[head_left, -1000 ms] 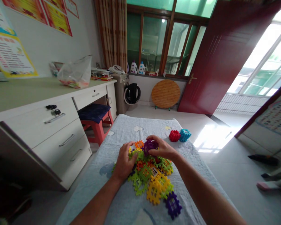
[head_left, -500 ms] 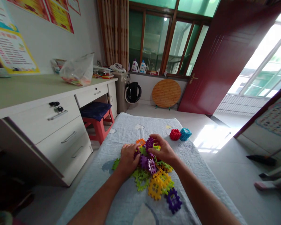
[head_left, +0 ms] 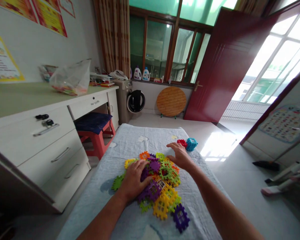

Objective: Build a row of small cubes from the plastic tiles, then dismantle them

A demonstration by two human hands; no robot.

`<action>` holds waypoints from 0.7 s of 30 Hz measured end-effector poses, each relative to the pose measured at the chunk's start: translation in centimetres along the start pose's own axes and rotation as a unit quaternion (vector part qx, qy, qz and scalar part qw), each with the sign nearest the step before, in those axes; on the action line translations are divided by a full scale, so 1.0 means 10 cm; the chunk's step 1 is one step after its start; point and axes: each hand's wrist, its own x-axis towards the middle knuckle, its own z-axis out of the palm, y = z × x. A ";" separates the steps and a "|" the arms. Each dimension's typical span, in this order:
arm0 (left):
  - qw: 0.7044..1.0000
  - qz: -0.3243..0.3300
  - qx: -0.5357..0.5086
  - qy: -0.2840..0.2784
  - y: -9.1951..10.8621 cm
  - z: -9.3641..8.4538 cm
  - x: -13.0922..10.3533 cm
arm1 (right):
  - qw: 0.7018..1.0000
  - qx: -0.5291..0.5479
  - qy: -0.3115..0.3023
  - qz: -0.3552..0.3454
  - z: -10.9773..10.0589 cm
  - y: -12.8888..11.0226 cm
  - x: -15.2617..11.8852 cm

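Note:
A heap of plastic interlocking blocks, flat with notched edges, lies on the cloth-covered table. My left hand (head_left: 135, 178) rests over its left side, thumb and fingers apart around purple blocks (head_left: 144, 173); I see no firm hold. Just right of the heap hovers my right hand (head_left: 180, 155), thumb and fingers spread with nothing between them. Closest to its fingers are a red block cube (head_left: 182, 142) and a blue block cube (head_left: 192, 144), side by side. A round-centred purple block (head_left: 154, 165) tops the heap. Yellow blocks (head_left: 161, 207) and a dark purple block (head_left: 181, 217) lie nearest me.
A pale blue cloth (head_left: 100, 206) with a printed pattern covers the table. To the left stand a white desk (head_left: 47, 143) with a plastic bag (head_left: 72, 78) and a red stool (head_left: 102, 140). Further off are a washing machine (head_left: 123, 103) and a round wooden tabletop (head_left: 171, 101).
My right hand has let go of a purple block and drawn away from the heap toward the red cube. My left hand has slid nearer me, and the view has turned slightly right.

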 end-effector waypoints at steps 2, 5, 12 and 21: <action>1.000 0.001 0.013 0.001 -0.02 0.03 0.00 | 0.992 -0.113 -0.030 0.047 -0.09 0.27 0.15; 1.000 0.011 0.017 0.017 -0.03 0.03 0.01 | 0.962 -0.238 -0.113 0.078 -0.14 0.58 0.36; 0.996 0.013 0.051 0.071 0.01 0.01 0.01 | 0.907 -0.347 -0.232 0.061 -0.09 0.71 0.64; 0.995 0.013 0.051 0.080 0.00 0.01 0.02 | 0.905 -0.340 -0.238 0.096 0.06 0.58 0.82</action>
